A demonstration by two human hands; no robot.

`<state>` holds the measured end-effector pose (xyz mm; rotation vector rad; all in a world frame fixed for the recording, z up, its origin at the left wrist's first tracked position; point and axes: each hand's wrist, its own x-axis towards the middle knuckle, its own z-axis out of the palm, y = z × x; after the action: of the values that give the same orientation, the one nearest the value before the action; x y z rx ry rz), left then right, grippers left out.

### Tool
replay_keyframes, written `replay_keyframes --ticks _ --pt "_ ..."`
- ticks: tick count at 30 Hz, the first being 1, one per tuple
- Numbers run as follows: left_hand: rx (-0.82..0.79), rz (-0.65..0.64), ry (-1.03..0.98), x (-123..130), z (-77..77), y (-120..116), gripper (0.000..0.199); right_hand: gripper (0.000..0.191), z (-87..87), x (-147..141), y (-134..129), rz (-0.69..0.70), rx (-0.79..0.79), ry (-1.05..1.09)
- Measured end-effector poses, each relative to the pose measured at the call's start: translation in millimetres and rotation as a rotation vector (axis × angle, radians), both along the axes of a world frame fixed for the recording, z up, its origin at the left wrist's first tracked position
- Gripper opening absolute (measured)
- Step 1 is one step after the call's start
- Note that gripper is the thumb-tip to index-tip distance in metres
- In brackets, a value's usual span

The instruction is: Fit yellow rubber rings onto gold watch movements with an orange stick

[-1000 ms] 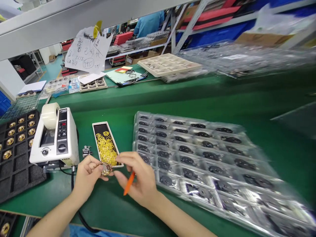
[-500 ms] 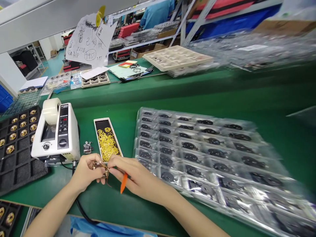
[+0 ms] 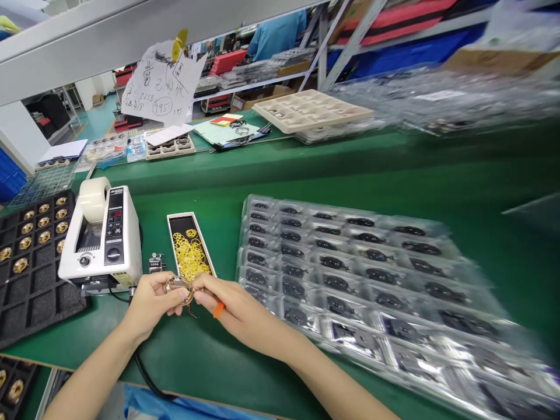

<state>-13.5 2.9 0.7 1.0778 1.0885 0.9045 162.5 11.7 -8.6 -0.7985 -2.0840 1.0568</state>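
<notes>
My left hand (image 3: pixel 147 308) is closed on a round, gold-coloured metal part (image 3: pixel 178 284), thumb across its face. A thin reddish wire (image 3: pixel 192 314) hangs from the part's lower edge. At the part's right edge, the fingertips of my right hand (image 3: pixel 245 312) are pinched together. An orange, narrow-bladed object (image 3: pixel 219 310) is tucked in the right hand, with most of it hidden by the fingers. Just behind both hands lies a white-edged box (image 3: pixel 170 224) of thin yellow rings (image 3: pixel 191 256).
A white tape dispenser (image 3: pixel 118 227) and a small counter (image 3: pixel 156 263) stand to the left. Farther left is a black foam tray (image 3: pixel 44 297) with gold round parts. Clear plastic trays (image 3: pixel 321 318) of black parts fill the right side. Behind is a raised green shelf (image 3: pixel 227 166).
The round part has turned so more of its face shows. The orange object has turned and shows less beneath my right hand. Both hands stay close together.
</notes>
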Motion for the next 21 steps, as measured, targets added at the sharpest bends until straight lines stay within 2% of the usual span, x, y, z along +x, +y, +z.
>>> replay_keyframes --ticks 4,10,12,14,17,19,21 --pt "0.064 0.008 -0.001 -1.2 -3.7 0.7 0.038 0.041 -5.0 -4.1 -1.2 -0.009 -0.023 0.044" --pt "0.150 0.059 0.078 1.7 -11.6 -0.2 0.036 0.056 -15.5 -14.2 -1.3 -0.145 -0.142 0.105" --pt "0.290 0.130 0.202 2.9 -17.1 -1.1 0.025 0.058 -18.3 -16.5 -0.4 -0.248 -0.186 0.124" --pt "0.574 0.208 0.412 2.6 -24.9 -2.1 0.014 0.059 -19.6 -18.2 -0.2 -0.329 -0.250 0.161" --pt "0.965 0.228 0.677 -1.4 -37.1 -3.1 0.021 0.059 -17.9 -19.9 -1.5 -0.304 -0.399 0.263" --pt "1.052 0.205 0.753 -4.9 -42.8 -3.1 0.026 0.055 -15.5 -20.6 -2.8 -0.234 -0.555 0.362" --pt "1.070 0.191 0.805 -7.1 -45.5 -2.9 0.028 0.051 -13.8 -21.6 -3.8 -0.171 -0.717 0.465"
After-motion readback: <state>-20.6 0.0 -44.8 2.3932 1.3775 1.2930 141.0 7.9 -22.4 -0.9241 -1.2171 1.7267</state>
